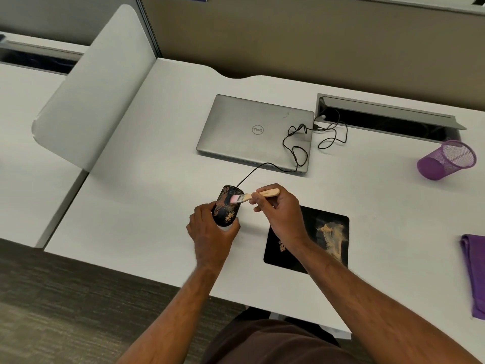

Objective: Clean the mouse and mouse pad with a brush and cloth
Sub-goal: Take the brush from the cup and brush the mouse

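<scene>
A black wired mouse (225, 206) streaked with tan dust is gripped from below and the sides by my left hand (210, 232), raised just over the white desk. My right hand (278, 208) pinches a small wooden-handled brush (258, 194). Its pink bristles touch the front top of the mouse. A black mouse pad (328, 227) smeared with tan powder lies on the desk to the right, partly under my right wrist. A folded purple cloth (473, 271) lies at the right edge of the desk.
A closed grey laptop (252, 132) sits behind the mouse, with the mouse cable (296, 148) looped over its right side. A purple mesh cup (446, 161) lies tipped at the far right. A cable slot (388, 119) opens at the back, and a white divider (91, 95) stands at the left.
</scene>
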`<state>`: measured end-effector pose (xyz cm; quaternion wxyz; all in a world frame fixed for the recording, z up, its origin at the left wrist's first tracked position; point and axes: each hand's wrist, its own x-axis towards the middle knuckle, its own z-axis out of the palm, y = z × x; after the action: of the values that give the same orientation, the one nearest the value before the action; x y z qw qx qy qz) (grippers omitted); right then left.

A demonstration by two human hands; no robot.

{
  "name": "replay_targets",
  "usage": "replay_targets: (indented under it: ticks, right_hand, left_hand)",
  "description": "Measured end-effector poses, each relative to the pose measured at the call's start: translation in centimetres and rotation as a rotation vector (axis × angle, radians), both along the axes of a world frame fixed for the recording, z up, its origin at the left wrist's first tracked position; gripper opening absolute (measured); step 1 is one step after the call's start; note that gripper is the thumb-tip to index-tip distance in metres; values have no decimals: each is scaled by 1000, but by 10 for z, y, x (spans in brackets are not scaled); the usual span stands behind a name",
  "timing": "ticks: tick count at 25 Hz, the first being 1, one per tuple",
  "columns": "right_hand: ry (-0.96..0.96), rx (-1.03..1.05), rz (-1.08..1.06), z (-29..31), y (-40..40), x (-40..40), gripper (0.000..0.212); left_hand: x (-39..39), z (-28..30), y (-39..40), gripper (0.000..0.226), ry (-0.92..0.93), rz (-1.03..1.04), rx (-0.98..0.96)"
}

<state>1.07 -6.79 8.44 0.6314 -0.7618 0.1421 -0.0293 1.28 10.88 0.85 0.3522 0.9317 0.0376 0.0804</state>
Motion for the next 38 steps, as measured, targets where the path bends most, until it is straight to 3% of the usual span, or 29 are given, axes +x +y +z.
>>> replay_targets:
  ticks: [32, 38]
  right_hand:
    - [2, -198, 82, -3, -13, -12, 18]
    - [-3, -89, -9, 4, -17, -7, 19]
  left_hand:
    - [5, 3, -1, 67, 26, -1, -47]
    - [1, 5, 0, 70, 30, -6, -51]
